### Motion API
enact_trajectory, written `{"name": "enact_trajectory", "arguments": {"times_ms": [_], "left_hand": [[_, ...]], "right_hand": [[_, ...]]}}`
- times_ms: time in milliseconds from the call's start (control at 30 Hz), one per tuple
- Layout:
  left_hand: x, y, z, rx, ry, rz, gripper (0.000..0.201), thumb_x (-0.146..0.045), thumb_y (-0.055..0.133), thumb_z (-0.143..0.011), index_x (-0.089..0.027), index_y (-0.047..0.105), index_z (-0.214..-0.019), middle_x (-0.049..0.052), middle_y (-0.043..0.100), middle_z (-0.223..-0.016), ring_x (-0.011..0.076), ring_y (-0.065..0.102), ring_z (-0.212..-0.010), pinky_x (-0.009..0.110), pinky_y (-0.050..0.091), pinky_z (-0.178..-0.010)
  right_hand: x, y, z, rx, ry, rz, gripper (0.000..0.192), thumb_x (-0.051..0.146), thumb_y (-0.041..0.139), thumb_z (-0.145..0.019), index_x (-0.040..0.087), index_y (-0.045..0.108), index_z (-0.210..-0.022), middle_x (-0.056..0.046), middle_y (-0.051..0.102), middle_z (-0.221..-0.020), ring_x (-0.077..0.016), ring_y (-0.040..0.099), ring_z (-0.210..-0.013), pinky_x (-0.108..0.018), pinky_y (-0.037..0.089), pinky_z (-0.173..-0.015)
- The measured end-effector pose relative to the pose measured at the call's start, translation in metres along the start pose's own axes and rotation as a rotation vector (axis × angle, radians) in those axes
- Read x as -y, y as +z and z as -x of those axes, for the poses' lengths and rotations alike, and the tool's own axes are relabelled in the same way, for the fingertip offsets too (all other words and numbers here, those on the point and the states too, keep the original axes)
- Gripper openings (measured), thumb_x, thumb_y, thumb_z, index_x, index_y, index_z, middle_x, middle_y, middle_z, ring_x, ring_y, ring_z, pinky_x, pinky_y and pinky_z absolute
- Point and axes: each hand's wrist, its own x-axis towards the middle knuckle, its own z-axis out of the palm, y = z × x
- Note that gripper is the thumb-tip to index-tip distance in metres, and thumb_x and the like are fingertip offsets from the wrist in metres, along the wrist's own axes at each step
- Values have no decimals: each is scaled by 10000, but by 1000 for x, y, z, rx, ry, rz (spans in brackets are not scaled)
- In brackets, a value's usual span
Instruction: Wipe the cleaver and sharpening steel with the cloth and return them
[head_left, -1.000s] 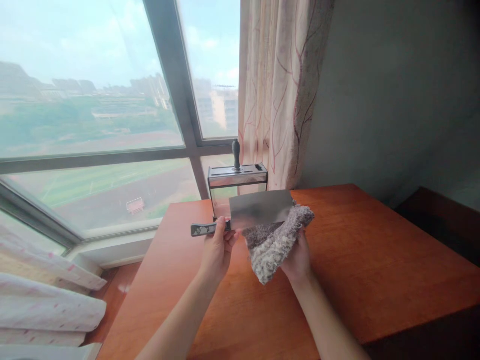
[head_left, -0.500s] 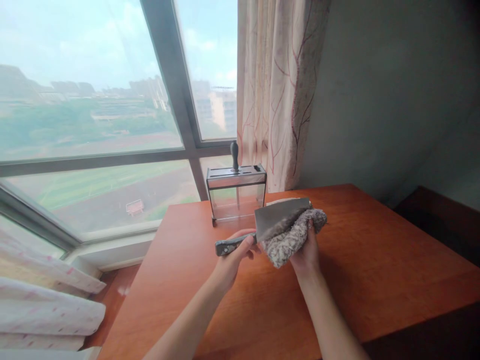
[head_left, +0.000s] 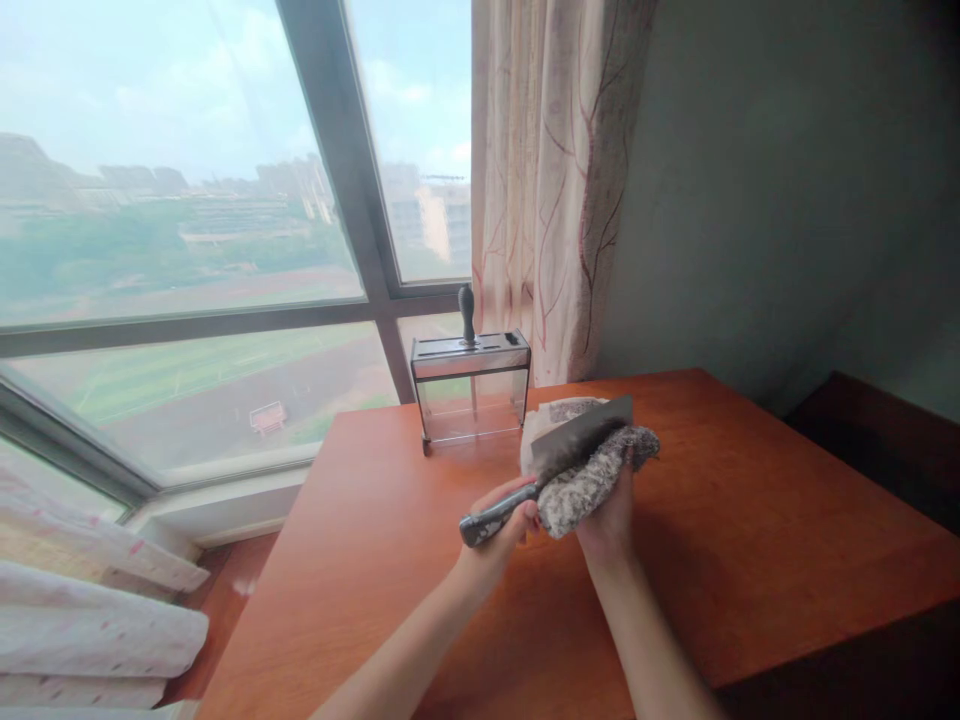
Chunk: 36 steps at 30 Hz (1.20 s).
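Observation:
A cleaver [head_left: 581, 436] with a broad grey blade and a dark riveted handle is held above the table. My left hand [head_left: 499, 522] is closed around its handle. In my right hand [head_left: 609, 510] is a fluffy grey-and-white cloth [head_left: 589, 492], bunched against the lower edge of the blade. The fingers under the cloth are mostly hidden. Behind the blade lies a whitish bundle [head_left: 534, 428] with a grey patch, partly covered by the cleaver. A clear-sided knife block [head_left: 472, 395] stands beyond, with one dark handle [head_left: 466, 315] rising from its top.
The reddish-brown wooden table [head_left: 360, 560] spans the space below my hands. A window [head_left: 180, 240] and a patterned curtain [head_left: 559, 190] are behind it. Another curtain [head_left: 97, 625] hangs at lower left, and a dark wooden piece [head_left: 877, 430] stands at right.
The cleaver has shifted right and tilted, its handle end lower, uncovering more of the whitish bundle. My left hand moved right and down with it; the cloth is slightly further right.

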Motion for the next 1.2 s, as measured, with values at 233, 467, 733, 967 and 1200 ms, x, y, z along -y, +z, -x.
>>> {"name": "enact_trajectory", "arguments": {"times_ms": [233,467,733,967,1200], "left_hand": [[4,1,1,-76,21,-44,386,-409,753,-694,-178,737,-1002,59,694,-721,133,536,-517,252,431,-501],[-3,-6,0,-124,43,-59,329,-398,731,-727,-207,741,-995,91,720,-1003,247,639,-937,318,506,-816],[-6,-9,-1,-17,11,-49,401,-425,712,-749,-173,715,-1061,71,693,-785,168,605,-686,263,477,-624],[-4,-4,-1,110,-57,19,522,-478,702,-742,-133,667,-1132,36,618,-692,118,539,-559,241,406,-520],[10,5,5,14,-45,25,555,-495,698,-739,-120,651,-1146,28,617,-633,115,527,-522,241,420,-510]], "right_hand": [[-12,3,8,64,112,19,461,669,587,-751,326,684,-1042,28,724,-1038,-217,622,-1070,-417,449,-1001],[-24,8,17,114,289,-25,468,602,666,-727,275,669,-1062,-5,712,-1085,-253,606,-1105,-464,452,-997],[-6,-2,6,9,202,-43,360,460,648,-797,253,659,-1091,-3,716,-1083,-232,611,-1104,-453,411,-1043],[18,-10,-3,-85,-17,-82,340,460,577,-848,273,647,-1123,10,717,-1074,-203,624,-1075,-451,402,-1046],[1,0,0,-54,-3,-91,351,519,553,-853,275,668,-1078,22,734,-1008,-183,670,-949,-394,486,-954]]}}
